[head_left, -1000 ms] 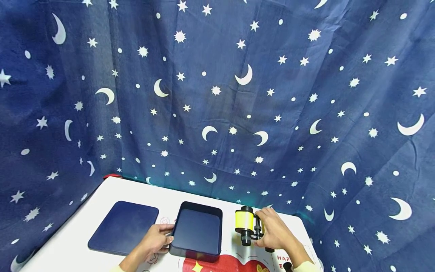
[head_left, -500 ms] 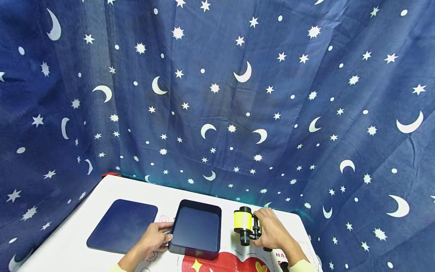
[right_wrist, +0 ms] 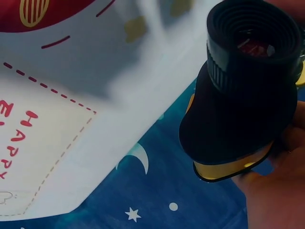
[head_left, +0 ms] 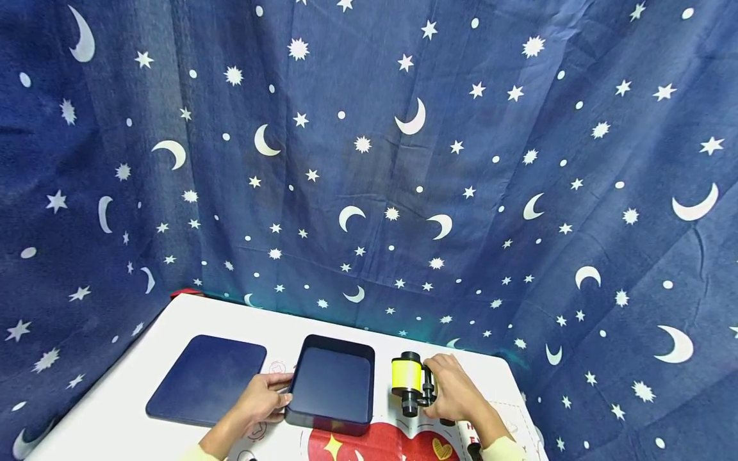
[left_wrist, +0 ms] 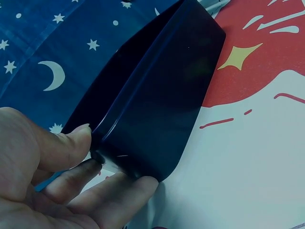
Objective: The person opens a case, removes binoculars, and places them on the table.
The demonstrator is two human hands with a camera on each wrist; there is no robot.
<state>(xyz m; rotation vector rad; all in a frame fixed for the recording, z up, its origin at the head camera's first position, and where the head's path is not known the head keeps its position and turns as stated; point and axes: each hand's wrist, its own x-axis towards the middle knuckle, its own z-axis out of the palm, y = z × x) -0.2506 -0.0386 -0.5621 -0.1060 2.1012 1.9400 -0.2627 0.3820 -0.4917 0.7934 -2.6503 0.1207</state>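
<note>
Yellow-and-black binoculars (head_left: 407,374) are in my right hand (head_left: 455,387), which grips them from the right above the table, eyepieces towards me. The right wrist view shows a black eyepiece (right_wrist: 248,43) close up, with part of the hand (right_wrist: 281,195) behind the barrel. At the left wall of an open dark blue box (head_left: 334,382), my left hand (head_left: 258,402) holds on near the front corner. Its thumb is at the rim and its fingers lie lower on the wall in the left wrist view. The box's floor is bare.
A flat dark blue lid (head_left: 207,379) lies left of the box. The white table (head_left: 144,435) carries a red printed heart (head_left: 383,445). A small black object (head_left: 474,450) shows by the right sleeve. Behind hangs a blue star-and-moon curtain (head_left: 380,179).
The binoculars and right hand have shifted slightly left towards the box. The left hand keeps its place on the box. The head view has moved a little.
</note>
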